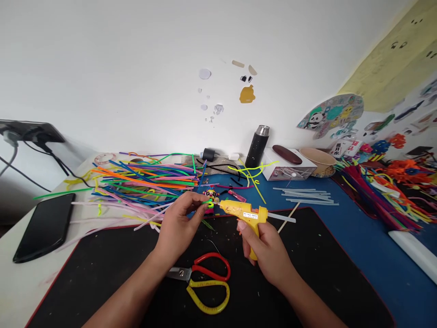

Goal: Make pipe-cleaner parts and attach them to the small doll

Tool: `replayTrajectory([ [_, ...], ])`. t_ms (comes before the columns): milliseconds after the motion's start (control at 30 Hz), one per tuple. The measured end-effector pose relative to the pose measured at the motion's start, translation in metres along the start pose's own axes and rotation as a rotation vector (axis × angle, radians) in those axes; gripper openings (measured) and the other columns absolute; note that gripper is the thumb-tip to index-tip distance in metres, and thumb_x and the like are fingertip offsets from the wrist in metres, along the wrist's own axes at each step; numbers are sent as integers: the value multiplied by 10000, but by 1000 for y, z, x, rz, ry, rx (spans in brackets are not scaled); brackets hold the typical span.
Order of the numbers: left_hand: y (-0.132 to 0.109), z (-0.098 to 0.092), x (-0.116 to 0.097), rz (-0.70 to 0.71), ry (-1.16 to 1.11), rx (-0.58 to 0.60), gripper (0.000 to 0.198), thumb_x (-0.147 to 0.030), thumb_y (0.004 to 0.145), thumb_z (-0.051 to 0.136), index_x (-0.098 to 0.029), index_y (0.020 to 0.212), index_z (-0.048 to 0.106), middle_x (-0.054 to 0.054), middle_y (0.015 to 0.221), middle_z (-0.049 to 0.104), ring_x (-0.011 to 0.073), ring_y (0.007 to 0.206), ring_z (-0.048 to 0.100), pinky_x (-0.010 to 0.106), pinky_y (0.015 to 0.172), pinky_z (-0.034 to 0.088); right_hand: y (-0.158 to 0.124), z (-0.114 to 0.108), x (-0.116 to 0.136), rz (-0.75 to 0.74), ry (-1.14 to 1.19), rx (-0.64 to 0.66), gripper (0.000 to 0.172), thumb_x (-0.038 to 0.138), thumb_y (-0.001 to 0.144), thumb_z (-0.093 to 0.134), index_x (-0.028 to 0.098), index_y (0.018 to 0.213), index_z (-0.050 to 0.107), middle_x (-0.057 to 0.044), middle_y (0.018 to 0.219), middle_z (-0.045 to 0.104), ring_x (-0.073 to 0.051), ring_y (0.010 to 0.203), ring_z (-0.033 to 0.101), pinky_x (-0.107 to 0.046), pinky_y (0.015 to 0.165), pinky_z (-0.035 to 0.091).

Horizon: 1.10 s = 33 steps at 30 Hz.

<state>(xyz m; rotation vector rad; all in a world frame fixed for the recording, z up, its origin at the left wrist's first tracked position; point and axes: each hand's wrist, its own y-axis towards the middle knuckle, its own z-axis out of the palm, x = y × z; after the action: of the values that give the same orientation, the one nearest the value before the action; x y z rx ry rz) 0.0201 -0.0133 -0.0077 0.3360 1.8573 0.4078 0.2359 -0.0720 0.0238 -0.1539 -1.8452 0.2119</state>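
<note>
My right hand [264, 248] is closed around the handle of a yellow hot glue gun [244, 210], its nozzle pointing left. A translucent glue stick [282, 217] sticks out of its back end. Thumb and fingers of my left hand [182, 218] pinch a small bright green piece [210, 203] right at the nozzle tip; its kind is too small to make out. Just behind it stands a small colourful figurine [210, 193], partly covered by the fingers. Below my hands, scissors [210, 278] with one red and one yellow handle lie on the black mat [273, 296].
Many coloured pipe cleaners [146, 180] lie on the left, beside a black phone [44, 228]. At the back stand a black thermos [257, 146] and a white drawer box [290, 168]. Spare glue sticks [310, 195] lie right of centre. More pipe cleaners [378, 196] are heaped far right.
</note>
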Motion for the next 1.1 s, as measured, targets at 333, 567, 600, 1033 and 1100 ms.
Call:
replayTrajectory([
  [333, 1, 0, -3, 101, 79, 10, 88, -194, 965, 649, -244, 1019, 698, 30, 967, 745, 179, 875, 730, 293, 794, 604, 1, 0, 6, -87, -146, -3, 703, 795, 930, 528, 229, 515, 502, 35, 414, 417, -112, 386, 453, -238, 422, 338],
  [567, 0, -1, -4, 109, 120, 16, 90, -179, 964, 647, -241, 1009, 693, 27, 974, 751, 177, 885, 727, 288, 804, 587, 0, 0, 10, -92, -203, -14, 644, 742, 955, 527, 240, 552, 504, 46, 386, 400, -121, 362, 442, -247, 409, 327],
  [600, 0, -1, -4, 106, 118, 17, 89, -180, 963, 646, -242, 1007, 694, 27, 974, 752, 179, 885, 728, 288, 806, 587, -1, 0, 10, -93, -211, -18, 635, 733, 961, 525, 242, 559, 506, 43, 388, 409, -125, 365, 452, -250, 413, 335],
  [1033, 0, -1, -5, 76, 101, 24, 102, -191, 959, 652, -245, 1028, 702, 28, 991, 750, 186, 911, 728, 293, 832, 592, 0, -1, 13, -126, -276, -48, 583, 672, 987, 524, 250, 584, 520, 33, 376, 430, -139, 353, 448, -278, 438, 349],
  [1100, 1, -2, -6, 79, 111, 24, 93, -194, 962, 654, -243, 1024, 702, 26, 995, 745, 184, 911, 724, 290, 831, 589, -1, -1, 15, -128, -298, -50, 569, 653, 988, 521, 251, 585, 519, 36, 373, 427, -139, 351, 452, -279, 441, 353],
])
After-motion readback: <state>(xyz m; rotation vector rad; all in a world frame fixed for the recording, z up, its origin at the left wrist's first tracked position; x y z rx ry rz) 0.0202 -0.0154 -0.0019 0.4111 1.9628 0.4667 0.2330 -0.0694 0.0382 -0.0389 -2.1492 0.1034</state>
